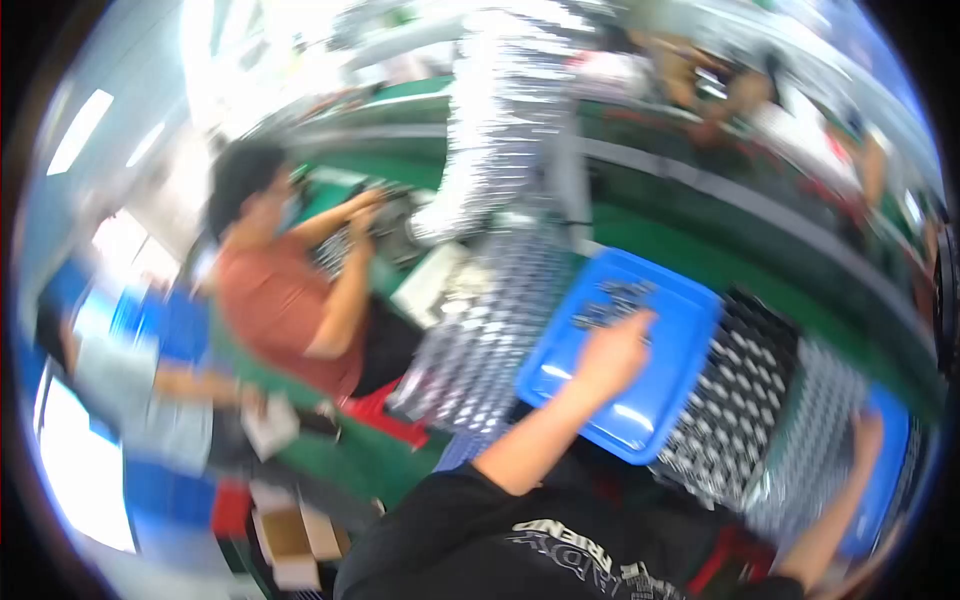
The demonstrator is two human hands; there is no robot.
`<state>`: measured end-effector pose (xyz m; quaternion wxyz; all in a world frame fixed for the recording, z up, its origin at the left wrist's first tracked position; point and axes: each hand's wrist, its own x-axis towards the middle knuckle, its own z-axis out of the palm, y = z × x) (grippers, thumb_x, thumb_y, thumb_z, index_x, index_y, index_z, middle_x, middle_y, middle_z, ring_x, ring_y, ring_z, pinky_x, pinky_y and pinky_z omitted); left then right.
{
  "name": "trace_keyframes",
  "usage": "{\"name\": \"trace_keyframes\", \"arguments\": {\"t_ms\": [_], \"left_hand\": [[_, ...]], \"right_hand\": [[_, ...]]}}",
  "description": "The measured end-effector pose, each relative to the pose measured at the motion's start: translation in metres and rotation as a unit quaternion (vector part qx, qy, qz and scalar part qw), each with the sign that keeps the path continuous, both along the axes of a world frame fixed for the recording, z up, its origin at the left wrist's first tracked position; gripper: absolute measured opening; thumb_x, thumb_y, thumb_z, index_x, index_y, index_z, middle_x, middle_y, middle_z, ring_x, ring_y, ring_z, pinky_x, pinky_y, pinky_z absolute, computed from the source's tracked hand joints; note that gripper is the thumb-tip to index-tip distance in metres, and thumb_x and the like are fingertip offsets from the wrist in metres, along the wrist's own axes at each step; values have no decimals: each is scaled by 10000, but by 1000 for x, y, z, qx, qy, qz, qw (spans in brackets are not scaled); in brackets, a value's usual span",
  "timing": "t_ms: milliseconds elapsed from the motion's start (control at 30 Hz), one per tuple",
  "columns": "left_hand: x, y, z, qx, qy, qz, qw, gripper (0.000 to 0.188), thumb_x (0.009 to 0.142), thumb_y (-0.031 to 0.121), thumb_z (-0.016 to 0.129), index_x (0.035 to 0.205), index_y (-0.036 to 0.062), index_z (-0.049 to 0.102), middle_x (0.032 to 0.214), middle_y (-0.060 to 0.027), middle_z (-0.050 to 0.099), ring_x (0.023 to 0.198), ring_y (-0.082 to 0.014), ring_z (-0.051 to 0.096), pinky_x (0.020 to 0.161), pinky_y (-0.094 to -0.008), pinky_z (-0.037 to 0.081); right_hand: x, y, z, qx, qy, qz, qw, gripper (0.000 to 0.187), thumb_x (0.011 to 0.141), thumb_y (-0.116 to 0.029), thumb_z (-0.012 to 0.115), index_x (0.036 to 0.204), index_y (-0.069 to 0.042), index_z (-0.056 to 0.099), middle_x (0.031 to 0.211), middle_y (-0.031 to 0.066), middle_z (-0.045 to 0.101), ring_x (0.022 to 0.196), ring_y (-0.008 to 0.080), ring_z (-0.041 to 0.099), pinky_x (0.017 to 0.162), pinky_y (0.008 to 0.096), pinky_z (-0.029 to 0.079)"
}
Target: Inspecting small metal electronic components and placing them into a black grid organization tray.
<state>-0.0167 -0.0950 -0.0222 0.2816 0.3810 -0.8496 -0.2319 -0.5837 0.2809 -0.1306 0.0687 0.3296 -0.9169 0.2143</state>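
Clearly the whole view is smeared by motion, so fine detail is lost. The left hand (612, 352) reaches out over a blue plastic tray (690, 325) and rests at a heap of small dark parts (612, 300) lying in the tray's far half; whether its fingers are curled on any of them I cannot tell. The right hand (866, 432) lies far to the right on a grey gridded tray (805, 440), near a second blue tray (890, 470); its opening cannot be judged either.

The blue plastic tray sits tilted across a black gridded tray (735, 385), partly overhanging it toward the person. A push from the left hand could likely tip or slide it, scattering the small parts. Parts so small may also slip from the fingers into the grid cells beneath.

More silvery gridded trays (480, 340) lie just left of the blue one, and a tall stack of them (500, 120) rises behind, crowding the green counter (700, 255). A co-worker in a reddish shirt (275, 300) works at the left, well apart.
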Motion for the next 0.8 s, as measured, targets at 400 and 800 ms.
{"name": "trace_keyframes", "arguments": {"t_ms": [400, 800], "left_hand": [[22, 15, -11, 46, 209, -17, 977, 279, 821, 30, 647, 1097, 63, 671, 1045, -128, 628, 1005, -313, 623, 842, -392, 522], [31, 34, -6, 445, 327, -102, 827, 405, 842, -36, 606, 1246, -51, 617, 1047, -110, 668, 668, -81, 521, 572, -229, 420]], "right_hand": [[-49, 4, -2, 17, -16, 59, 998, 188, 920, -153, 652, 1015, 9, 650, 961, 147, 672, 897, 267, 626, 838, 387, 498], [207, -96, 120, -193, 13, 8, 981, 178, 894, -145, 661, 1035, -38, 678, 943, 177, 705, 898, 303, 690, 792, 393, 535]]}}
